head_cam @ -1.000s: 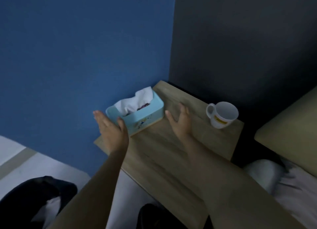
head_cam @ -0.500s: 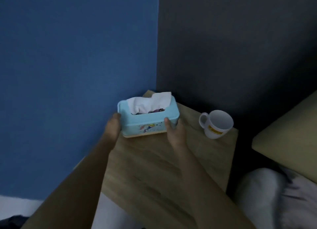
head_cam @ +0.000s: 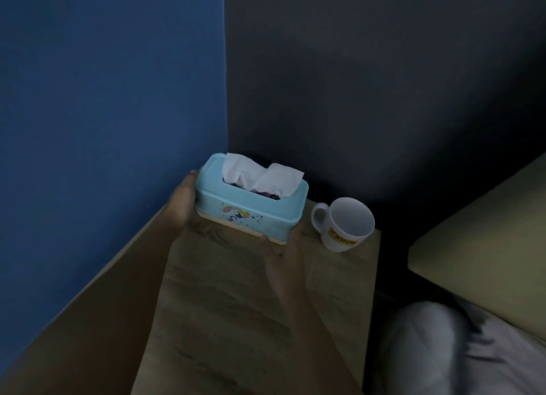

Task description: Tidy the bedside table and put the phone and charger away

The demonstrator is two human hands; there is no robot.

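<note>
A light blue tissue box (head_cam: 251, 205) with white tissue sticking out of its top sits at the back left corner of the wooden bedside table (head_cam: 224, 312). My left hand (head_cam: 183, 202) presses its left end and my right hand (head_cam: 283, 244) holds its front right corner, so both hands grip the box. A white mug (head_cam: 344, 226) with a yellow label stands just right of the box. No phone or charger is in view.
A blue wall runs along the table's left side and a dark wall behind it. At the right are a beige headboard or cushion (head_cam: 484, 246) and grey-white bedding (head_cam: 455, 350).
Both hands closed on the tissue box at the table's left edge and carried it back toward the wall corner, turning it closer to the mug. The view shifted left and nearer.
</note>
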